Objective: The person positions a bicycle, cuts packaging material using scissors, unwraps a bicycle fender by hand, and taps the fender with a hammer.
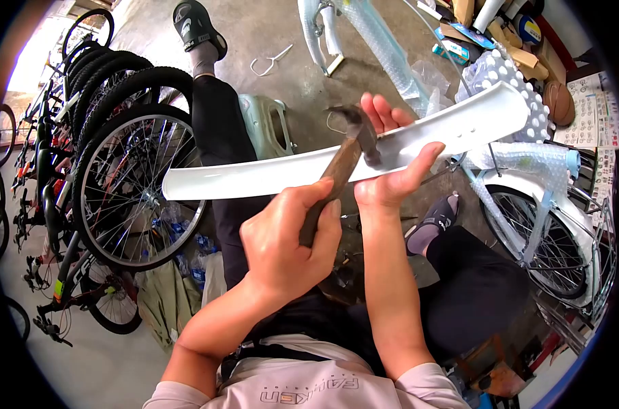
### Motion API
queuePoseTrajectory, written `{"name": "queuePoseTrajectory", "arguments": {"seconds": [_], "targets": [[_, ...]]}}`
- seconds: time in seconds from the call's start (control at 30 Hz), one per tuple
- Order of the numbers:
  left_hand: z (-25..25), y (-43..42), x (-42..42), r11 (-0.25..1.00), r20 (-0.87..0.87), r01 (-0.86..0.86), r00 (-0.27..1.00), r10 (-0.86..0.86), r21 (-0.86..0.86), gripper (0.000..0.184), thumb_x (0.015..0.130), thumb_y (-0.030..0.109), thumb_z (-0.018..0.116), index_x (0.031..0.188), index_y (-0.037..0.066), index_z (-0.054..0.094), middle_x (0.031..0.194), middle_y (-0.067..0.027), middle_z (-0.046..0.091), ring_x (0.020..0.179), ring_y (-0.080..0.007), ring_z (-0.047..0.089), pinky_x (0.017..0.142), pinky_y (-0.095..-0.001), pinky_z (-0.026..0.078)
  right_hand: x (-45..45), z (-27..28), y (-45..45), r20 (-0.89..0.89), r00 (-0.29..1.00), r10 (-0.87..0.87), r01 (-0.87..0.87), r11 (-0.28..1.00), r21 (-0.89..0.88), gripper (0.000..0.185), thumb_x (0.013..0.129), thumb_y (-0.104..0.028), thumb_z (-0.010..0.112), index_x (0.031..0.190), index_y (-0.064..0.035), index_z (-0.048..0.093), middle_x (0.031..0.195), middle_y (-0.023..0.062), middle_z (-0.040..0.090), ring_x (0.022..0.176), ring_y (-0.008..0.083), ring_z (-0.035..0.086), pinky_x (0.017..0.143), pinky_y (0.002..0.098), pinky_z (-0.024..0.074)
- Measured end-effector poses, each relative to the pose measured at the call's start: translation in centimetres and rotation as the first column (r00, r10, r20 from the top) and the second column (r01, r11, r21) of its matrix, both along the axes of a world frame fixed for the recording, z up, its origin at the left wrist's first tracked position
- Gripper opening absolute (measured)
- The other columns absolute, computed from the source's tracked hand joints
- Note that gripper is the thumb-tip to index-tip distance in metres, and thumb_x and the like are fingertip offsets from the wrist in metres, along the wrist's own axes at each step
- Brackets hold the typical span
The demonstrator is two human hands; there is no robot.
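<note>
My left hand is closed round the wooden handle of a hammer. The dark metal head of the hammer is against or just above the inner face of a long, curved white mudguard. My right hand supports the mudguard from below, palm up, with the thumb on the near side and the fingertips showing past the far side. The mudguard slants across in front of me, its wider end up at the right. Part of my right palm is hidden behind it.
Several bicycles with black tyres stand at the left. A pale green plastic stool is beyond the mudguard. At the right are a bubble-wrapped bicycle frame, a white-fendered wheel and a brown ball. Boxes lie at the top right.
</note>
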State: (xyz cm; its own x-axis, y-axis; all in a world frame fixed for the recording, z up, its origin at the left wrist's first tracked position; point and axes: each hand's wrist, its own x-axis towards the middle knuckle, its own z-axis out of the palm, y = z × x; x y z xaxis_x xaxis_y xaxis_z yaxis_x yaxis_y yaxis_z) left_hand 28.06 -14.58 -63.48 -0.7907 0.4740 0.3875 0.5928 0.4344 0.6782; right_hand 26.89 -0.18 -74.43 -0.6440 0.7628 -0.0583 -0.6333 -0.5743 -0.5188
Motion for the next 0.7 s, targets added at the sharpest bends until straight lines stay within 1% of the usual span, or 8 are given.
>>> {"name": "queuePoseTrajectory", "arguments": {"seconds": [0.1, 0.2, 0.3, 0.37, 0.5, 0.57, 0.63, 0.7], "targets": [[-0.2, 0.0, -0.4, 0.999, 0.065, 0.011, 0.998, -0.008, -0.050, 0.020, 0.083, 0.002, 0.076, 0.101, -0.001, 0.067, 0.083, -0.0145, 0.071, 0.065, -0.0242, 0.070, 0.059, -0.0303, 0.054, 0.2, -1.1, 0.6, 0.003, 1.000, 0.008, -0.008, 1.000, 0.030, 0.077, 0.093, -0.077, 0.041, 0.110, -0.0049, 0.062, 0.118, 0.0214, 0.068, 0.119, 0.0395, 0.062, 0.109, 0.0520, 0.0459], [0.7, -0.3, -0.3, 0.998, 0.003, -0.038, 0.999, 0.038, 0.052, 0.021, 0.083, 0.001, 0.075, 0.102, -0.001, 0.068, 0.083, -0.0142, 0.071, 0.066, -0.0241, 0.071, 0.060, -0.0305, 0.054, 0.0, -0.3, 0.4, -0.015, 1.000, -0.003, 0.003, 1.000, 0.009, 0.078, 0.093, -0.077, 0.041, 0.111, -0.0043, 0.061, 0.117, 0.0211, 0.068, 0.121, 0.0387, 0.061, 0.109, 0.0512, 0.0456], [0.8, 0.1, -0.3, 0.999, -0.076, 0.000, 0.997, 0.003, 0.041, 0.021, 0.082, 0.001, 0.074, 0.102, -0.001, 0.068, 0.082, -0.0142, 0.071, 0.064, -0.0239, 0.070, 0.059, -0.0302, 0.054, -0.1, -0.5, 0.3, -0.018, 1.000, -0.005, 0.006, 1.000, 0.024, 0.078, 0.094, -0.077, 0.041, 0.111, -0.0032, 0.061, 0.116, 0.0212, 0.068, 0.119, 0.0385, 0.062, 0.109, 0.0508, 0.0460], [0.0, 0.5, 0.4, 0.999, 0.077, -0.010, 0.997, 0.013, -0.035, 0.020, 0.082, 0.002, 0.075, 0.101, 0.001, 0.068, 0.081, -0.0140, 0.070, 0.063, -0.0248, 0.069, 0.057, -0.0316, 0.053, 0.1, -0.4, 0.2, -0.031, 0.999, 0.008, -0.009, 0.999, -0.036, 0.079, 0.093, -0.077, 0.041, 0.110, -0.0021, 0.061, 0.116, 0.0216, 0.068, 0.116, 0.0387, 0.064, 0.110, 0.0502, 0.0459], [0.7, 0.0, 0.0, 0.999, 0.082, -0.028, 0.996, 0.030, -0.025, 0.020, 0.083, 0.003, 0.075, 0.102, 0.000, 0.068, 0.085, -0.0144, 0.072, 0.067, -0.0246, 0.071, 0.060, -0.0315, 0.054, 0.2, -1.0, 0.5, -0.040, 0.999, 0.014, -0.014, 1.000, 0.001, 0.077, 0.094, -0.075, 0.042, 0.112, -0.0031, 0.062, 0.117, 0.0215, 0.068, 0.116, 0.0381, 0.064, 0.110, 0.0509, 0.0446], [1.0, -0.3, -0.3, 0.998, -0.041, -0.035, 0.998, 0.037, 0.051, 0.020, 0.083, 0.002, 0.074, 0.102, -0.001, 0.068, 0.086, -0.0153, 0.072, 0.069, -0.0252, 0.072, 0.061, -0.0315, 0.055, 0.2, -0.8, 0.4, -0.058, 0.998, 0.013, -0.012, 1.000, 0.025, 0.075, 0.095, -0.074, 0.043, 0.114, -0.0036, 0.061, 0.118, 0.0218, 0.068, 0.117, 0.0376, 0.064, 0.111, 0.0519, 0.0431], [1.1, -0.3, -0.2, 0.998, -0.019, -0.024, 0.999, 0.026, 0.066, 0.020, 0.084, 0.002, 0.074, 0.102, -0.001, 0.067, 0.087, -0.0148, 0.072, 0.069, -0.0243, 0.072, 0.061, -0.0310, 0.055, -0.1, -0.4, 0.4, -0.057, 0.998, -0.003, 0.006, 0.999, 0.047, 0.074, 0.095, -0.073, 0.042, 0.114, -0.0038, 0.060, 0.117, 0.0218, 0.068, 0.116, 0.0388, 0.064, 0.111, 0.0526, 0.0426], [0.3, 0.1, 0.3, 0.999, 0.080, -0.014, 0.997, 0.016, -0.035, 0.020, 0.084, 0.003, 0.074, 0.102, 0.000, 0.067, 0.087, -0.0142, 0.072, 0.069, -0.0233, 0.072, 0.061, -0.0307, 0.055, 0.1, -0.2, 0.2, -0.073, 0.997, 0.019, -0.022, 0.999, -0.047, 0.077, 0.095, -0.074, 0.039, 0.111, -0.0032, 0.064, 0.113, 0.0207, 0.070, 0.114, 0.0388, 0.065, 0.108, 0.0502, 0.0465]]}}
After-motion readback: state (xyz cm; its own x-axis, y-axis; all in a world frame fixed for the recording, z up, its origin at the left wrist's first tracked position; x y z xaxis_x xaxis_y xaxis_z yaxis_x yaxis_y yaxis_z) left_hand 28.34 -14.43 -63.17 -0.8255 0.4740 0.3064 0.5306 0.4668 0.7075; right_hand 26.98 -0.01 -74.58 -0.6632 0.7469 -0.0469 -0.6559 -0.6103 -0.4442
